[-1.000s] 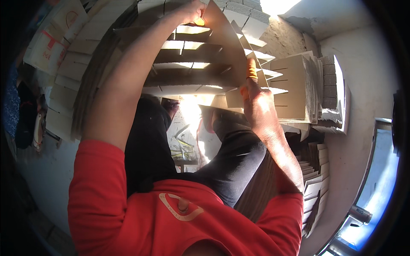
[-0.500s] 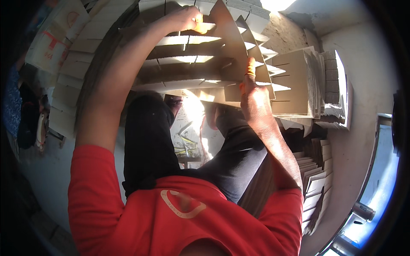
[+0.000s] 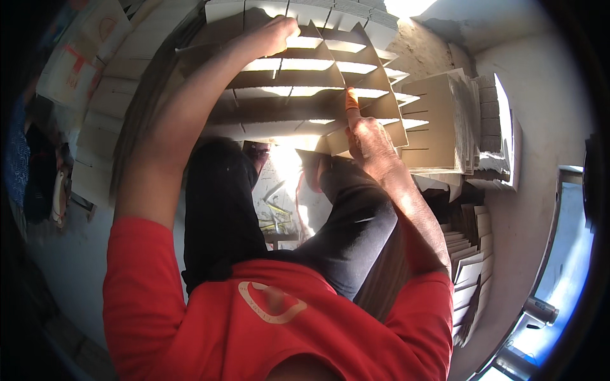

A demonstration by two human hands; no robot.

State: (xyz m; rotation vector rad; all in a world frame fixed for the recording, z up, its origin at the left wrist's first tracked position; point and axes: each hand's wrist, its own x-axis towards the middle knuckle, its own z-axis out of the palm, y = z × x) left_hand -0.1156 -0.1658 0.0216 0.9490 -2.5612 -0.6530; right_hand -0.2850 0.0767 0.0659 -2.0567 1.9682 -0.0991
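Over my knees stands a cardboard divider grid: several long strips [image 3: 260,79] run left to right, crossed by two slotted strips, the outer [image 3: 385,86] and the inner [image 3: 331,60]. My left hand [image 3: 277,36] is closed at the far long strip, fingertips partly hidden. Closed on the inner cross strip near its close end is my right hand [image 3: 370,134]. One of its fingers, in an orange cover [image 3: 351,100], lies along that strip. The inner strip sits down among the long ones, about level with the outer.
Slotted cardboard sheets [image 3: 438,120] are stacked to the right, beside a white wall [image 3: 540,108]. More sheets [image 3: 467,270] stand lower right. Cardboard piles [image 3: 101,133] line the left. Between my legs, yellow and pale scraps [image 3: 276,213] lie on the floor.
The inner cross strip, which stood tall and tilted above the long strips, has gone down between them. My right hand has shifted left with it; my left hand has moved slightly.
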